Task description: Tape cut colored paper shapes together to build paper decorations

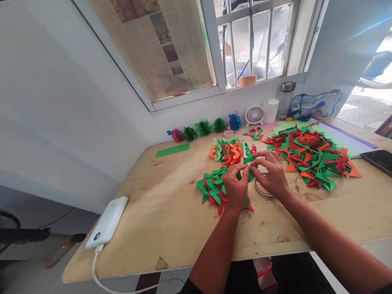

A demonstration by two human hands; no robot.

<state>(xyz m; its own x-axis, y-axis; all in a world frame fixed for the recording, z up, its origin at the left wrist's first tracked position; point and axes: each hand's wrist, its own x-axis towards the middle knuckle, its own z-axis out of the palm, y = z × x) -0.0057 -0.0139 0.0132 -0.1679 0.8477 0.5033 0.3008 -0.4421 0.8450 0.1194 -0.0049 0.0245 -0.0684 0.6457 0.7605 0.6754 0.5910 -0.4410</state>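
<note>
My left hand [236, 184] and my right hand [272, 173] meet over the table with their fingertips pinched together. Between them is a small green paper cutout [250, 174], partly covered by the fingers; a tiny pale bit shows at the fingertips, too small to name. Under my left hand spreads a pile of green and red paper cutouts [214, 185]. Just behind lies another pile of orange, red and light green cutouts [228, 152], with a white pen [244, 149] beside it. A round grey ring [260, 191] lies partly hidden beneath my right hand.
A large heap of red, green and orange paper scraps [318, 153] covers the right side. Along the wall stand folded paper figures [203, 128], a small white fan [254, 114] and a glass bottle [286, 101]. A white power bank [107, 221] lies left; a phone [379, 160] lies right.
</note>
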